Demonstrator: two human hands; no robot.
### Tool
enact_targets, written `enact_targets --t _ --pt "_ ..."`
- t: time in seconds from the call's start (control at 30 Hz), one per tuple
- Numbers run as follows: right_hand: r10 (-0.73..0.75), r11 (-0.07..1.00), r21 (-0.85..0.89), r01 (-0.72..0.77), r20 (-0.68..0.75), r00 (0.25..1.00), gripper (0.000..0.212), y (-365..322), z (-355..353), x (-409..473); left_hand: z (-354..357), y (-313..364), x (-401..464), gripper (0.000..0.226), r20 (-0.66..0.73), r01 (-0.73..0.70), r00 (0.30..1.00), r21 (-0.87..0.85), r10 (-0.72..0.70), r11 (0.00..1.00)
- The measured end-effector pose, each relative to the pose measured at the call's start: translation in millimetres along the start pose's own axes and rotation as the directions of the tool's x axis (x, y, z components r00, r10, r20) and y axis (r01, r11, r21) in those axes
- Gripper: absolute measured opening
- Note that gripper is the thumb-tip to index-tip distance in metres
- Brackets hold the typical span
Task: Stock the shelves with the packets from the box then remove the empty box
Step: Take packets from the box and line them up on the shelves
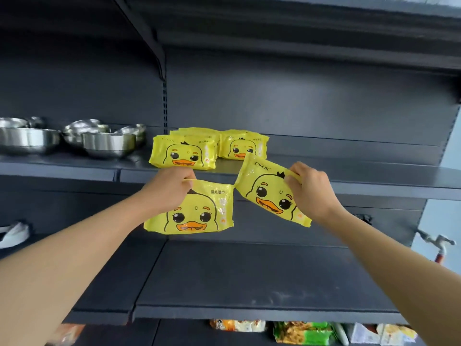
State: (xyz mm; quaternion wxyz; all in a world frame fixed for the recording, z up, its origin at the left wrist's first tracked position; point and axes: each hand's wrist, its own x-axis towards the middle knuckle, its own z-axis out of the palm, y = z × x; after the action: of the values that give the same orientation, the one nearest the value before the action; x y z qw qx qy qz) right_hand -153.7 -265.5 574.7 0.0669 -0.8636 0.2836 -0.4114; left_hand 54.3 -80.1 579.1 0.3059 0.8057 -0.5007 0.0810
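Observation:
My left hand pinches the top edge of a yellow duck-face packet, which hangs upright in front of the dark shelf edge. In my right hand a second yellow duck packet is held by its upper right corner, tilted to the right. On the middle shelf stand two rows of the same packets, a left row and a right row further back. The box is out of view.
Several steel bowls stand on the same shelf to the left. A lower dark shelf lies below my arms. Snack packets fill the shelf beneath. A tap sticks out at the right wall.

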Motion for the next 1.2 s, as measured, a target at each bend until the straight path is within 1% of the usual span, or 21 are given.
enact_targets --t 0.13,0.27,0.43,0.53,0.67,0.77,0.87,0.97,1.07,1.1,1.2 --pt "-0.009 1.0 -0.013 0.009 -0.037 0.999 0.017 3 -3 45 -13 4 28 0.018 -0.06 -0.007 0.998 -0.002 0.007 1.0" --pt "-0.034 0.997 -0.067 0.033 -0.014 0.999 0.013 7 7 99 -26 10 55 0.019 -0.117 0.019 0.993 -0.02 -0.021 1.0" --pt "-0.072 0.99 -0.114 0.079 0.06 0.996 0.012 16 36 160 -33 15 89 0.017 -0.152 -0.003 0.988 0.006 0.004 1.0" --pt "-0.09 0.981 -0.162 0.106 0.103 0.991 0.015 25 61 191 -33 10 104 0.021 -0.156 0.025 0.987 0.025 -0.021 0.999" --pt "-0.101 0.978 -0.163 0.132 0.183 0.978 0.017 35 90 223 -33 5 114 0.02 -0.172 0.064 0.984 0.048 -0.055 0.997" --pt "-0.112 0.978 -0.147 0.149 0.235 0.966 0.026 40 108 237 -33 4 119 0.019 -0.172 0.092 0.982 0.043 -0.083 0.995" --pt "-0.118 0.98 -0.126 0.153 0.249 0.961 0.023 46 124 245 -32 8 122 0.02 -0.162 0.102 0.982 0.046 -0.093 0.994" --pt "-0.105 0.985 -0.111 0.131 0.215 0.971 0.021 48 131 246 -30 14 125 0.02 -0.162 0.097 0.983 0.058 -0.086 0.994" --pt "-0.121 0.985 -0.093 0.142 0.202 0.972 0.016 48 132 244 -27 24 129 0.021 -0.157 0.093 0.984 0.073 -0.08 0.993" --pt "-0.129 0.986 -0.082 0.147 0.196 0.972 0.02 48 130 243 -26 29 131 0.02 -0.156 0.09 0.985 0.074 -0.078 0.993" --pt "-0.131 0.987 -0.072 0.145 0.173 0.976 0.038 52 120 242 -22 46 138 0.019 -0.154 0.082 0.986 0.081 -0.068 0.993"
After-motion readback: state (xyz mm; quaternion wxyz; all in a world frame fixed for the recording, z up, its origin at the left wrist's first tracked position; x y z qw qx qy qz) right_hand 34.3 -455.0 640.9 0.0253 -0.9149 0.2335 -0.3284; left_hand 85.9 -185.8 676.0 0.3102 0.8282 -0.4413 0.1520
